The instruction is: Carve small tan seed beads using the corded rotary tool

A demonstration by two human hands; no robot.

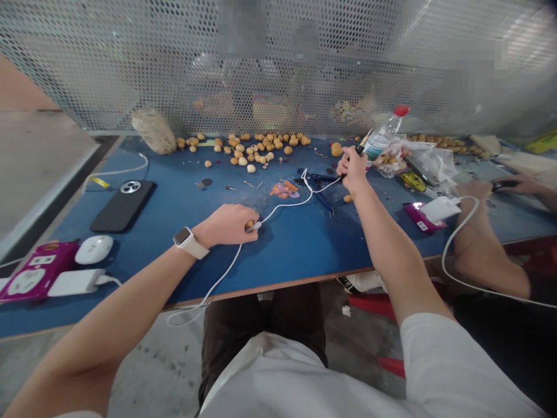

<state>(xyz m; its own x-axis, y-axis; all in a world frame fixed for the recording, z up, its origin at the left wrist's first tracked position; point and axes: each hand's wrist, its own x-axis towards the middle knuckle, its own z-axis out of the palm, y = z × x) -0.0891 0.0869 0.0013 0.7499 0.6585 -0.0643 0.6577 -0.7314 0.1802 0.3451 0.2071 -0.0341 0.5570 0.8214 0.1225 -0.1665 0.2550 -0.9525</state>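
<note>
While the left hand [228,223] presses low over a blue workbench [287,232], its fingers closed on a small tan piece [250,224] beside the end of a white cable [282,205], the right hand [353,168] is raised toward the far side, its fingers wrapped around a dark-handled item [359,149] beside a red-capped bottle [385,136]. The cable runs loosely between the two hands. Work appears to be in progress: a heap of orange and purple scraps [285,189] lies between the hands, but how much is done is impossible to tell, as the fingers largely hide the piece. Many loose round tan pieces [270,142] spread along the foot of a perforated metal screen [282,75], with no visible sign of which, if any, are finished. Blue-handled pliers [321,200] lie beneath the cable, which crosses the middle of the bench and could snag a moving hand. Crumpled plastic packaging [435,159] crowds the bench beyond the bottle, near a co-worker's hands [474,189]. To the left rest a black phone [124,206], a white case [93,249] and a purple power strip [50,261] holding a white charger [76,283].
</note>
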